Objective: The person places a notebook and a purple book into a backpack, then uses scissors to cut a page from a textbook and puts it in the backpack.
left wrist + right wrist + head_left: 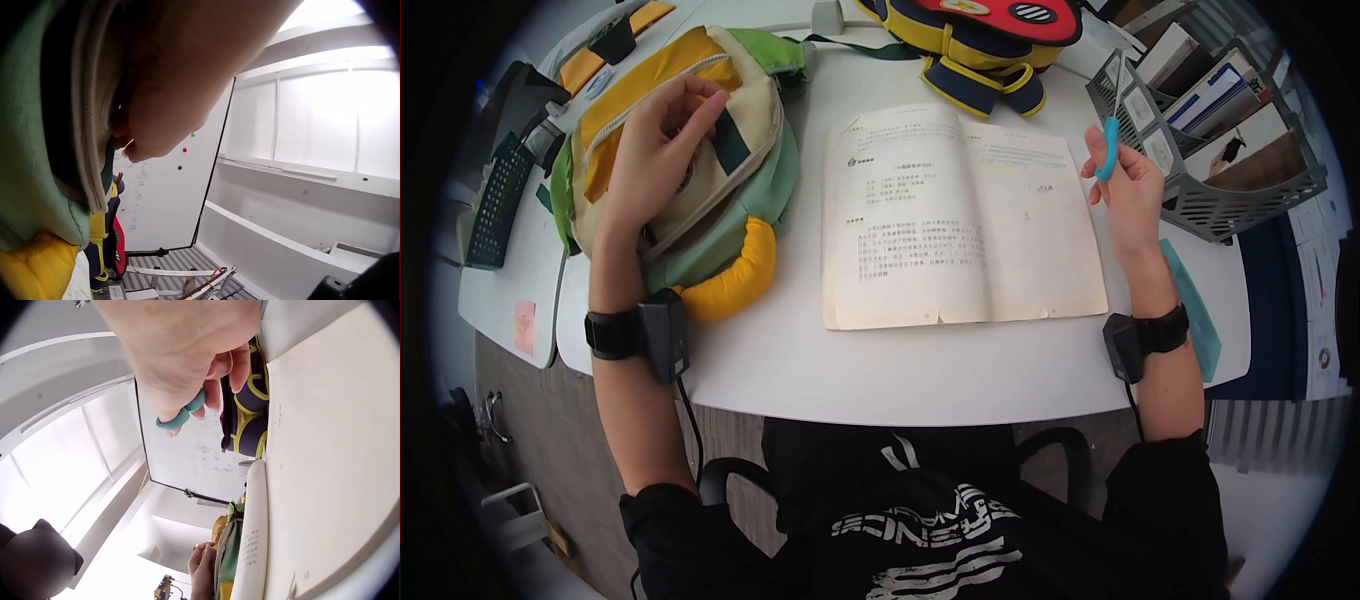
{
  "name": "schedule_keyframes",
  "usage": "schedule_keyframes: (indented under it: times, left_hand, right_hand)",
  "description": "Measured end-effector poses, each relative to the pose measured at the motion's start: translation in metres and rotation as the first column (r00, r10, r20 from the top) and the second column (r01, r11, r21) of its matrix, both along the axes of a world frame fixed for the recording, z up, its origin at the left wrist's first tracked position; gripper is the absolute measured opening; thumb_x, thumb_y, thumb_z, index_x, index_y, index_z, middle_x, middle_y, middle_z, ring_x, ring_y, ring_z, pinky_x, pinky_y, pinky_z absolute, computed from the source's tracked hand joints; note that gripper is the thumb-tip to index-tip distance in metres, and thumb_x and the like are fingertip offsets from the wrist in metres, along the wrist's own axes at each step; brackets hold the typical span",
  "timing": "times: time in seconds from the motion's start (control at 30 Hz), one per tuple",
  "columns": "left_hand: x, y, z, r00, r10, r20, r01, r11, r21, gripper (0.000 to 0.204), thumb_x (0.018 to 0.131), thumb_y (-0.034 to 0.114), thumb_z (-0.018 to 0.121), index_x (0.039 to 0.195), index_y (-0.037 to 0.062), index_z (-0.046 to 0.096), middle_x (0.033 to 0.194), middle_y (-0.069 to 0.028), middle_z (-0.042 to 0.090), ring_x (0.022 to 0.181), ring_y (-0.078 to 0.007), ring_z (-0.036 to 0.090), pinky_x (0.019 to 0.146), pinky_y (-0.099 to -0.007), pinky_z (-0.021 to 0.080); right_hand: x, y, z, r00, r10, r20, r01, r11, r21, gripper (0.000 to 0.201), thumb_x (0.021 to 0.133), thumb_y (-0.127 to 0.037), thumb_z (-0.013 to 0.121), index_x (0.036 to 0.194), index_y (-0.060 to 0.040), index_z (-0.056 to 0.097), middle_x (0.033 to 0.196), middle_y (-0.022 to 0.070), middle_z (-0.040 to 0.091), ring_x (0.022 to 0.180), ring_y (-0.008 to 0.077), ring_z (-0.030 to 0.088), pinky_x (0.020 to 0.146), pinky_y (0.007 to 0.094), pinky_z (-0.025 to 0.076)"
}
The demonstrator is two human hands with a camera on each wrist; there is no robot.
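Observation:
My right hand (1128, 185) holds a pair of scissors (1110, 150) by their teal handles, above the right edge of an open book (905, 225). The blades point away toward the grey file rack. In the right wrist view the teal handle loops (181, 417) show around my fingers. Over the backpack (745, 190) of beige, green and yellow cloth is my left hand (655, 150), fingers loosely bent and thumb near them. No object shows between them. The left wrist view has its fingertips close by the backpack's zipped edge (94, 125).
A red and navy bag (980, 60) with yellow trim lies behind the book. At the right stands a grey rack (1220, 195) with papers and folders. A stuffed yellow piece (735, 280) hangs from the backpack's near side. A teal flat item (1192, 310) lies by my right forearm.

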State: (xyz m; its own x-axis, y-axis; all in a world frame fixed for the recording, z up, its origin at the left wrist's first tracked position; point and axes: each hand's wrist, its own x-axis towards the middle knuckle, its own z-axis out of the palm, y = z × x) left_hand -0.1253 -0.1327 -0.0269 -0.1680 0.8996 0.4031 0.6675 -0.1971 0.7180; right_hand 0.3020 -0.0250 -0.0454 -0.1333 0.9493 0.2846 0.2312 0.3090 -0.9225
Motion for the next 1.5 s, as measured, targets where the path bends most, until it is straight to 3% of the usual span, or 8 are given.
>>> schedule_keyframes:
  times: [0.17, 0.37, 0.8, 0.87, 0.9, 1.17, 1.4, 1.5]
  left_hand:
    - [-0.003, 0.001, 0.000, 1.000, -0.018, 0.001, 0.018, 1.000, -0.011, 0.022, 0.099, 0.023, 0.064, 0.105, 0.0019, 0.065, 0.079, 0.0040, 0.060, 0.074, -0.0020, 0.053, 0.062, -0.0190, 0.040]
    - [-0.008, 0.000, -0.001, 0.999, -0.048, 0.004, 0.048, 0.998, -0.048, 0.021, 0.101, 0.023, 0.062, 0.109, 0.0036, 0.064, 0.086, 0.0059, 0.059, 0.077, -0.0006, 0.051, 0.062, -0.0181, 0.038]
    - [-0.008, 0.000, -0.002, 0.999, -0.037, -0.022, 0.037, 0.999, -0.037, 0.021, 0.101, 0.024, 0.062, 0.109, 0.0049, 0.064, 0.086, 0.0073, 0.058, 0.074, 0.0007, 0.048, 0.062, -0.0178, 0.036]
    - [-0.004, -0.002, 0.000, 1.000, -0.027, -0.017, 0.026, 0.999, -0.040, 0.021, 0.100, 0.023, 0.063, 0.108, 0.0040, 0.065, 0.083, 0.0064, 0.059, 0.073, 0.0003, 0.049, 0.061, -0.0180, 0.037]
    - [-0.003, -0.002, 0.001, 1.000, -0.013, -0.016, 0.012, 0.999, -0.031, 0.021, 0.099, 0.023, 0.064, 0.107, 0.0030, 0.066, 0.081, 0.0055, 0.059, 0.073, -0.0002, 0.051, 0.061, -0.0181, 0.039]
    - [-0.004, -0.001, 0.000, 1.000, -0.029, 0.007, 0.029, 0.999, -0.025, 0.021, 0.100, 0.022, 0.064, 0.106, 0.0025, 0.065, 0.081, 0.0052, 0.060, 0.073, -0.0004, 0.051, 0.061, -0.0184, 0.039]
    - [-0.004, -0.002, 0.003, 0.999, -0.027, -0.027, 0.026, 0.999, -0.021, 0.021, 0.099, 0.022, 0.064, 0.106, 0.0023, 0.065, 0.081, 0.0049, 0.060, 0.074, -0.0011, 0.052, 0.063, -0.0190, 0.041]
    - [-0.007, -0.001, 0.002, 0.999, -0.042, 0.018, 0.043, 0.999, -0.028, 0.021, 0.099, 0.022, 0.064, 0.107, 0.0021, 0.066, 0.082, 0.0045, 0.061, 0.074, -0.0016, 0.053, 0.063, -0.0190, 0.041]
  right_hand:
    - [0.002, -0.001, 0.002, 0.999, 0.053, -0.005, -0.054, 0.995, -0.087, 0.039, 0.093, -0.040, 0.072, 0.097, -0.0006, 0.074, 0.085, 0.0030, 0.070, 0.058, 0.0036, 0.051, 0.052, 0.0205, 0.041]
    - [-0.019, -0.016, 0.004, 0.999, 0.040, -0.005, -0.040, 0.999, -0.003, 0.054, 0.096, -0.048, 0.065, 0.117, 0.0005, 0.070, 0.085, -0.0002, 0.064, 0.060, 0.0043, 0.050, 0.057, 0.0215, 0.043]
    - [0.004, 0.001, 0.001, 0.991, 0.128, -0.028, -0.128, 0.992, 0.006, 0.050, 0.099, -0.048, 0.060, 0.092, -0.0001, 0.072, 0.072, 0.0036, 0.067, 0.071, 0.0067, 0.065, 0.052, 0.0227, 0.040]
    - [0.002, 0.001, -0.001, 0.993, 0.111, 0.033, -0.111, 0.994, 0.023, 0.057, 0.100, -0.053, 0.054, 0.093, 0.0015, 0.070, 0.079, 0.0108, 0.069, 0.049, 0.0034, 0.042, 0.054, 0.0208, 0.040]
    - [0.003, 0.003, -0.003, 0.993, 0.110, 0.032, -0.111, 0.994, 0.020, 0.057, 0.100, -0.053, 0.054, 0.093, 0.0015, 0.070, 0.079, 0.0108, 0.069, 0.049, 0.0034, 0.042, 0.054, 0.0208, 0.040]
    - [0.001, -0.001, 0.002, 0.976, 0.214, 0.025, -0.216, 0.973, 0.083, 0.046, 0.102, -0.043, 0.055, 0.106, -0.0006, 0.070, 0.127, 0.0132, 0.068, 0.070, 0.0099, 0.066, 0.061, 0.0220, 0.049]
    - [-0.010, -0.013, 0.003, 0.975, 0.222, 0.006, -0.221, 0.969, 0.108, 0.036, 0.101, -0.033, 0.060, 0.115, -0.0008, 0.067, 0.132, 0.0106, 0.065, 0.078, 0.0131, 0.069, 0.060, 0.0210, 0.048]
    - [-0.009, -0.008, 0.003, 0.985, 0.174, 0.005, -0.174, 0.980, 0.098, 0.037, 0.098, -0.037, 0.064, 0.107, -0.0013, 0.069, 0.120, 0.0108, 0.070, 0.069, 0.0101, 0.065, 0.058, 0.0202, 0.046]
